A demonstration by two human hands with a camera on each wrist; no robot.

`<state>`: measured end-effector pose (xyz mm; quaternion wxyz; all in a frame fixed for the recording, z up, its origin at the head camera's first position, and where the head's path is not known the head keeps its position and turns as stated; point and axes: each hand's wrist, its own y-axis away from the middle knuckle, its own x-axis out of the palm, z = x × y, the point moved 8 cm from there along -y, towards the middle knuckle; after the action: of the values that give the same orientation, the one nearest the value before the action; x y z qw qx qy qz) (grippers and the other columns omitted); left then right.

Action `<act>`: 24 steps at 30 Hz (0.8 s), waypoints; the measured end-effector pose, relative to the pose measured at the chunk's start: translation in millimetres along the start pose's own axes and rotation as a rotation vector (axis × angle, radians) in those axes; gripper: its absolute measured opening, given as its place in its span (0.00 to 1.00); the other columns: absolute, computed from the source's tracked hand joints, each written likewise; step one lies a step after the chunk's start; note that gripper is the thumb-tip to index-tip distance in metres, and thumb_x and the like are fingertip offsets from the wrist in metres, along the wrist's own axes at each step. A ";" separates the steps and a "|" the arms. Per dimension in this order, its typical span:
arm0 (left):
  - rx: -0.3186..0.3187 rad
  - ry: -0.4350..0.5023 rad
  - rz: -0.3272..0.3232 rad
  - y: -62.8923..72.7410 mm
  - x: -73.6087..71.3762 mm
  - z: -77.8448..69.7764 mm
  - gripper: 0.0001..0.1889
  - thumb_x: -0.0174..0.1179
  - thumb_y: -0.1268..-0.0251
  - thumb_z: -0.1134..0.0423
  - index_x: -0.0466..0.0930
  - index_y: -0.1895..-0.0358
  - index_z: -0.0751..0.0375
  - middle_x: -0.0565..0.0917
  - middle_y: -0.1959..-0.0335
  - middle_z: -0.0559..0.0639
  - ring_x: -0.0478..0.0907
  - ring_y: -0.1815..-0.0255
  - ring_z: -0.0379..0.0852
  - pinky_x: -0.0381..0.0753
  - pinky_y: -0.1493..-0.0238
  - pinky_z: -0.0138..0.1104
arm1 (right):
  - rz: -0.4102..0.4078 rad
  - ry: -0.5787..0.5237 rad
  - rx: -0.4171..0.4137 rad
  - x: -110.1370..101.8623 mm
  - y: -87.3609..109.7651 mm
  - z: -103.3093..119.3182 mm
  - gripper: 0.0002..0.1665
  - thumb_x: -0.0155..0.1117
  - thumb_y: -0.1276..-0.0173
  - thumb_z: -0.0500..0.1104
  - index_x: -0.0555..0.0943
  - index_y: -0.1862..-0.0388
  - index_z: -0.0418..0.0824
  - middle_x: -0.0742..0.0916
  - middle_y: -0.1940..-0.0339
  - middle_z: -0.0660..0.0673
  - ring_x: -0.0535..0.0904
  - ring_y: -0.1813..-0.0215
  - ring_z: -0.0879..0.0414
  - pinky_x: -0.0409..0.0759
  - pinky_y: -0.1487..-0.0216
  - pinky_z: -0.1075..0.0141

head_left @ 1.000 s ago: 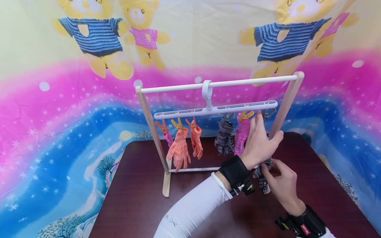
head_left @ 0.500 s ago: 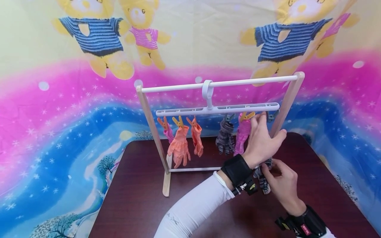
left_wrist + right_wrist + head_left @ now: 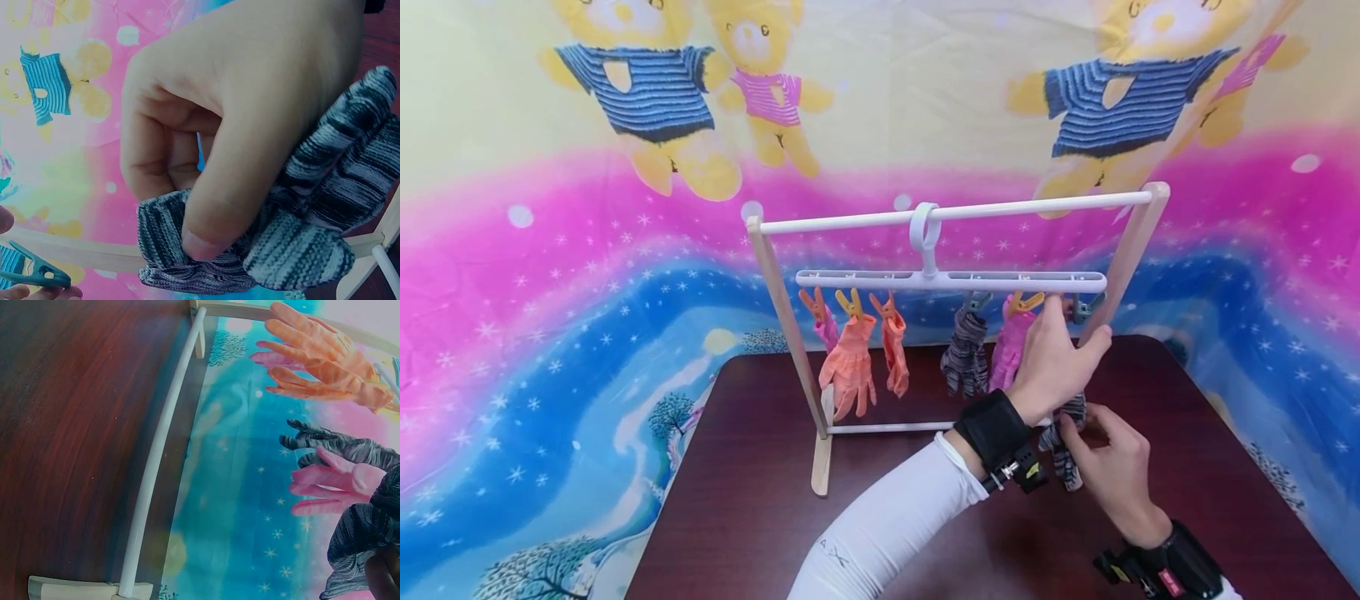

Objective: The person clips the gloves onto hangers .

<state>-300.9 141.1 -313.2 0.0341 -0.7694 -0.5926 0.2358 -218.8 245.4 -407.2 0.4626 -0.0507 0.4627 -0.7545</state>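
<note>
My right hand pinches a black-and-white striped knit glove in front of the rack's right side. In the left wrist view a thumb presses the folded cuff of this striped glove, and its fingers stick out to the image's right. My left hand reaches up to the grey-green clothespin at the hanger's right end, fingers and thumb spread on either side. Fingertips touch the clothespin in the left wrist view, while the thumb appears apart from it. The white clip hanger hangs from the rack's top rod.
Orange gloves, a pink glove and a striped glove hang from other clothespins, with a pink one at far left. The wooden rack stands on a dark red table before a printed backdrop.
The hanger's right end has come down and its left end up, so it now hangs about level. My left hand rises slightly, then lowers. My right hand stays with the striped glove.
</note>
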 end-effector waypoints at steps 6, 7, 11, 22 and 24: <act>0.060 -0.066 -0.065 0.1 -3.5 -5.6 0.19 0.60 0.28 0.49 0.73 0.41 0.52 0.82 0.59 0.43 0.76 0.60 0.30 0.73 0.60 0.19 | -0.014 0.000 -0.016 0.0 1.7 0.5 0.12 0.72 0.48 0.26 0.85 0.63 0.31 0.85 0.73 0.40 0.73 0.63 0.86 0.73 0.64 0.87; 0.072 -0.075 -0.077 0.6 -4.2 -6.6 0.17 0.61 0.28 0.49 0.74 0.44 0.53 0.81 0.64 0.43 0.75 0.65 0.30 0.71 0.64 0.19 | -0.017 0.003 -0.020 0.1 2.1 0.7 0.12 0.72 0.48 0.25 0.85 0.63 0.31 0.85 0.74 0.40 0.73 0.63 0.86 0.73 0.64 0.87; 0.092 -0.076 -0.101 4.0 -6.8 -6.8 0.16 0.63 0.30 0.48 0.77 0.51 0.54 0.70 0.78 0.44 0.65 0.79 0.32 0.64 0.76 0.23 | -0.021 0.014 -0.028 0.6 3.7 0.8 0.12 0.72 0.49 0.24 0.84 0.64 0.31 0.85 0.75 0.40 0.72 0.64 0.86 0.73 0.65 0.86; 0.163 -0.105 -0.095 10.7 -10.9 -5.2 0.13 0.64 0.31 0.50 0.81 0.56 0.55 0.73 0.80 0.44 0.68 0.77 0.29 0.67 0.74 0.21 | -0.006 0.016 -0.021 1.1 6.6 1.9 0.12 0.72 0.49 0.24 0.84 0.65 0.31 0.85 0.75 0.42 0.72 0.63 0.87 0.73 0.66 0.86; 0.193 -0.164 -0.105 11.1 -12.0 -6.1 0.12 0.64 0.31 0.49 0.82 0.60 0.54 0.74 0.81 0.43 0.68 0.77 0.27 0.67 0.72 0.20 | -0.001 0.015 -0.015 0.9 6.5 2.5 0.11 0.72 0.48 0.25 0.84 0.65 0.31 0.85 0.74 0.42 0.72 0.63 0.88 0.73 0.66 0.86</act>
<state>-290.8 128.1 -307.5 0.0719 -0.7086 -0.6076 0.3516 -213.8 242.1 -411.0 0.4582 -0.0489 0.4720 -0.7516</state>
